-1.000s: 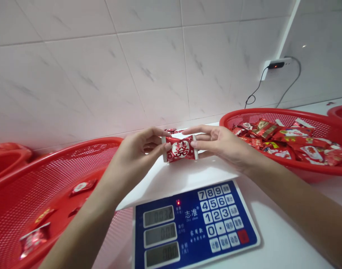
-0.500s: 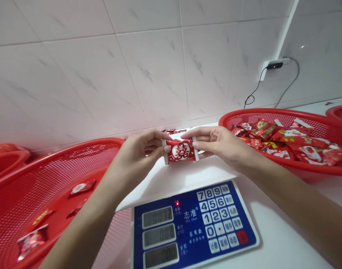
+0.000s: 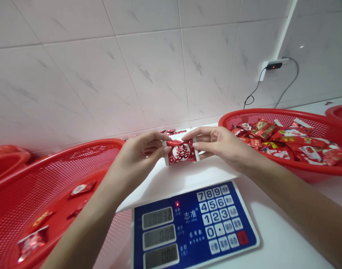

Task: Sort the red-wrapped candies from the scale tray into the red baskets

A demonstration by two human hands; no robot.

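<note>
Between both hands, over the white pan (image 3: 185, 179) of a digital scale (image 3: 193, 228), is a red wrapped candy (image 3: 182, 152) with white crimped ends and a white round emblem facing me. My left hand (image 3: 148, 147) pinches its left end between thumb and fingers. Its right end is gripped by my right hand (image 3: 213, 144), thumb in front and fingers behind. The scale has a blue panel with white keys and three grey displays; the top one seems to read 0.032. More red wrappers (image 3: 173, 132) show just behind the hands, partly hidden.
A red mesh basket (image 3: 84, 153) on the left holds a few wrapped candies (image 3: 33, 243). On the right, another red basket (image 3: 271, 112) is heaped with candies (image 3: 288, 138). Behind stands a tiled wall (image 3: 154, 67) with a power socket and cables (image 3: 274, 66).
Both hands stay almost where they were, still holding the candy by its ends. The candy has shifted very slightly; the view is nearly the same.
</note>
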